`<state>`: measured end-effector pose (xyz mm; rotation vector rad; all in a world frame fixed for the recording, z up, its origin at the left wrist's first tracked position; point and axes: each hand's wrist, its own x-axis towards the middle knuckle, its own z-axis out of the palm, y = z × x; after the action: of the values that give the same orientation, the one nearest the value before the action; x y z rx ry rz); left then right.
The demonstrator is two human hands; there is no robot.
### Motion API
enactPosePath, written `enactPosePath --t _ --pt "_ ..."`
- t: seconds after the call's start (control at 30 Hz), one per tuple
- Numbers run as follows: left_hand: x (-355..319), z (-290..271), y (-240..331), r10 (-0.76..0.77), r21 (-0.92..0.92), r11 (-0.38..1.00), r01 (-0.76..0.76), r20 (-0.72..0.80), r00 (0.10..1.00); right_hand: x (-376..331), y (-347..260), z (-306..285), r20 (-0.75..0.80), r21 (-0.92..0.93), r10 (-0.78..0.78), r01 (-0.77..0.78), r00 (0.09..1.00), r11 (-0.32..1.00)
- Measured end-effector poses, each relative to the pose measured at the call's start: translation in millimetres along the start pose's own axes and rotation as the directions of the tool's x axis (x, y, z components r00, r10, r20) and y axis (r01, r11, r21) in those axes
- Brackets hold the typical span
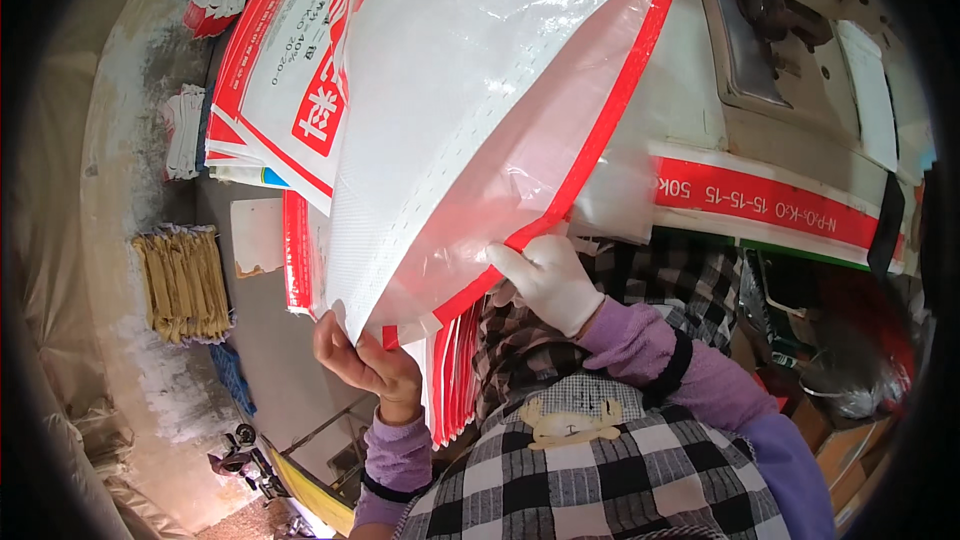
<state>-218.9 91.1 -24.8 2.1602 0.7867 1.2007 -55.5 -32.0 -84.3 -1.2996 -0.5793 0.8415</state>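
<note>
The sack (450, 80) spreads slantwise before the person, gaping along its red edge (601, 132), its top cut off by the picture's upper rim; the bare left hand (375, 365) has thumb and fingers clamped on its lower corner, partly hiding it; the gloved right hand (550, 285) grips the red edge, thumb in sight, the other fingers mostly hidden beneath; more sacks (265, 50) lie at left, partly covered by this one; the machine (765, 5) at upper right is cut off; the clutter (855, 370) below is hard to make out.
</note>
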Motion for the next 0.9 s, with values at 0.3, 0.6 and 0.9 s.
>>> enactPosePath --t 0.3,0.6,0.9 --pt "-16 -15 -16 0.034 -0.037 0.999 -0.034 0.003 0.999 -7 10 12 -0.188 -0.133 -0.059 0.034 0.98 0.99" --pt "19 -39 23 -0.084 0.21 0.977 0.031 0.251 0.964 10 -35 17 -0.17 0.473 0.504 -0.379 0.847 0.796" --pt "149 88 148 0.081 0.328 0.581 -0.745 0.888 0.453 -9 -10 22 -0.119 0.214 0.331 -0.301 0.936 0.929"
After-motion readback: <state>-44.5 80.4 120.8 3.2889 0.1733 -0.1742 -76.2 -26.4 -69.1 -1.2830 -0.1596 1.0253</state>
